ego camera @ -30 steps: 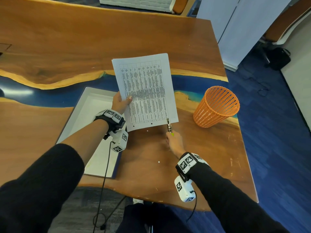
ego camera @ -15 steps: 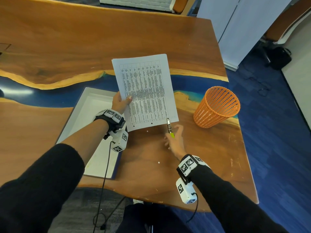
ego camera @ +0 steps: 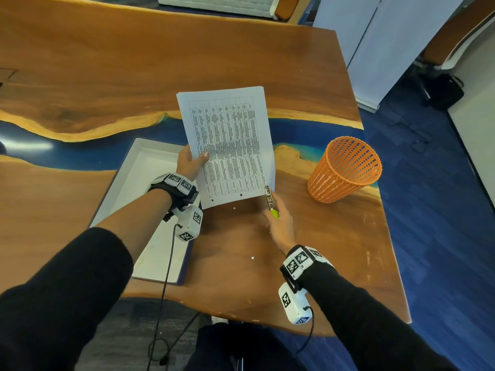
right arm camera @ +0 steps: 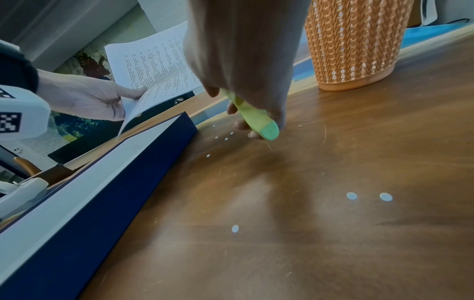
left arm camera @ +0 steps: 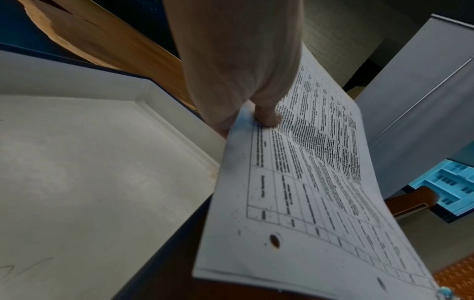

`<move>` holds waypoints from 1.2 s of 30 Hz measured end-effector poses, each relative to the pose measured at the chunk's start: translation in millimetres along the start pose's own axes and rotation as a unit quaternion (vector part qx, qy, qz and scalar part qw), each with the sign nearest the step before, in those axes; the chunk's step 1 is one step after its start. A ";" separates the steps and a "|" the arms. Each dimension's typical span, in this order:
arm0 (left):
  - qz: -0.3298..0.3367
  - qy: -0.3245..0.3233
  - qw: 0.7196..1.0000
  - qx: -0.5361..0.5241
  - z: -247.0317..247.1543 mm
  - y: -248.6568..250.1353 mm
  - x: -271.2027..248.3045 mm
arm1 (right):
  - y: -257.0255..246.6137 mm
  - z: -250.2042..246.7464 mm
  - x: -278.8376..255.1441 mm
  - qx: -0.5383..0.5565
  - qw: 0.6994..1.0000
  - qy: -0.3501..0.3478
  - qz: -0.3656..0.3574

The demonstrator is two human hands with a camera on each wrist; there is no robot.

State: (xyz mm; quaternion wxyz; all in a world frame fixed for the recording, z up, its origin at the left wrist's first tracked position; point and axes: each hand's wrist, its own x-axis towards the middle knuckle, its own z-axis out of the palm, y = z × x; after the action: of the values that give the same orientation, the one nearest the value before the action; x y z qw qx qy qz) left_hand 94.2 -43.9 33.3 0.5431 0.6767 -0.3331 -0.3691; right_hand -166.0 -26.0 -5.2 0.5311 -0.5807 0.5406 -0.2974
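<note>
Punching holes along the near edge of the sheets looks like the step in hand; small white paper dots (right arm camera: 352, 195) lie on the bench (ego camera: 241, 285) close by; the right hand (ego camera: 280, 223) is curled round the green handle of a little hole punch (ego camera: 269, 199), and its metal tip sits at the near right corner of the sheets (ego camera: 230, 145); the left hand (ego camera: 188, 163) pinches their left edge, thumb on top, and holds them tilted up off the bench; two holes (ego camera: 240, 195) already show on that edge; next, I think, the right hand must squeeze hard while the left holds the sheets lined up, or the hole may go crooked; a flat blue box (ego camera: 150, 188), white inside, lies under the left wrist; an orange basket (ego camera: 345, 170) stands further right, well apart; nothing blocks the punch
</note>
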 end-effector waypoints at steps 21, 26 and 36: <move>0.004 0.018 0.999 0.038 -6.2 -4.9 2.5 | 5.8 -8.0 -1.5 0.000 0.995 -0.093 0.022; 0.010 -0.009 0.998 0.058 -11.9 -2.9 7.3 | 17.5 -14.4 -0.6 -0.015 0.997 -0.070 0.023; -0.009 0.004 0.999 0.049 -16.2 -7.8 3.7 | 40.1 -44.8 -2.5 -0.071 0.993 0.044 0.077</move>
State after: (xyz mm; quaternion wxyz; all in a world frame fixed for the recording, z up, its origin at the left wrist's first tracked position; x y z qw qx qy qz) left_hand 110.5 -37.7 27.4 0.5074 0.7067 -0.3429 -0.3544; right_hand -220.3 -30.8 -30.6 0.4851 -0.5602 0.6264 -0.2416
